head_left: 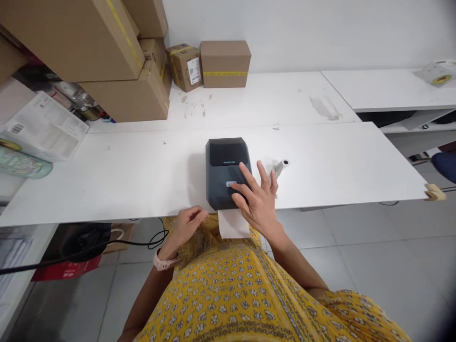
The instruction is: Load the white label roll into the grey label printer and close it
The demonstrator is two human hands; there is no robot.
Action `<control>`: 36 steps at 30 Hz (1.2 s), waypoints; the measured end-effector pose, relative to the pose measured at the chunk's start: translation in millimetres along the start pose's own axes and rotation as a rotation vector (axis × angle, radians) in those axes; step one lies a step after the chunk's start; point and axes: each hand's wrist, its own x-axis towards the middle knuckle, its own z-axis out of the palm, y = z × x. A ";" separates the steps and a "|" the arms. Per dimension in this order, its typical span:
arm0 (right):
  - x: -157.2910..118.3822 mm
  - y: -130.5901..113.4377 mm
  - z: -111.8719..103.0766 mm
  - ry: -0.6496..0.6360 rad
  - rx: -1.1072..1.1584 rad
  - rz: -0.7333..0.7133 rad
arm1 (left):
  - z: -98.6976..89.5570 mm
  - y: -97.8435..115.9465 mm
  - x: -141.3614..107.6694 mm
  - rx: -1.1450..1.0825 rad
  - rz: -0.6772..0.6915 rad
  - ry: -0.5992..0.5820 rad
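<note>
A dark blue-grey label printer (218,178) sits near the front edge of the white table. My right hand (259,202) reaches over its right side with fingers spread; one fingertip is at the light button on top. From the printer's front a strip of white label paper (233,225) hangs down past the table edge. My left hand (187,225), with a pink band on the wrist, rests by the table edge left of the paper, its fingers curled together; whether anything is inside them is hidden. Just beyond my right hand lies a small white roll (283,165), partly covered by the fingers.
Brown cardboard boxes (225,61) stand along the wall and pile up at the back left. On the left are a white carton (46,126) and a pale green pouch (24,162). Black cable (138,244) runs below the table (331,166). Another white box (436,73) stands far right.
</note>
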 end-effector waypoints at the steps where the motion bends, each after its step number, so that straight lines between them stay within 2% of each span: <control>1: 3.1 0.1 1.5 -0.012 0.002 -0.004 | -3.7 2.9 -0.9 0.002 0.010 0.076; 3: 8.9 0.5 5.7 -0.037 0.023 -0.011 | -6.0 13.8 -0.9 0.031 0.064 0.218; 5: 12.7 0.9 10.6 -0.052 0.049 -0.004 | -1.1 29.3 3.4 0.095 0.193 0.351; 7: 11.6 1.4 14.9 -0.048 0.076 0.012 | 9.5 43.9 12.3 0.145 0.355 0.422; 9: 3.1 3.3 18.3 -0.033 0.117 0.031 | 22.8 51.6 23.5 0.111 0.410 0.460; 11: -12.8 8.0 21.7 -0.004 0.201 0.080 | 35.3 50.0 33.3 -0.056 0.335 0.475; 14: -41.8 19.6 27.7 0.063 0.419 0.282 | 48.4 34.5 39.8 -0.300 0.124 0.426; 17: -59.9 28.0 32.6 0.040 0.601 0.454 | 55.5 18.4 37.0 -0.349 0.094 0.383; 20: -61.6 27.8 33.9 -0.034 0.645 0.431 | 59.2 13.6 33.0 -0.277 0.148 0.421; 23: -56.5 25.7 31.5 -0.026 0.624 0.361 | 60.1 18.5 32.2 -0.161 0.157 0.462; 26: -48.6 27.4 23.7 -0.017 0.579 0.306 | 56.4 27.9 34.0 -0.090 0.178 0.497; 29: -29.0 31.0 10.0 0.027 0.525 0.243 | 45.7 40.5 41.4 -0.099 0.257 0.551; 33: 23.1 31.6 -9.1 0.102 0.405 0.117 | 23.6 54.7 67.5 -0.234 0.332 0.551; 36: 72.0 30.2 -14.8 0.155 0.334 0.020 | 11.7 53.5 92.8 -0.164 0.247 0.587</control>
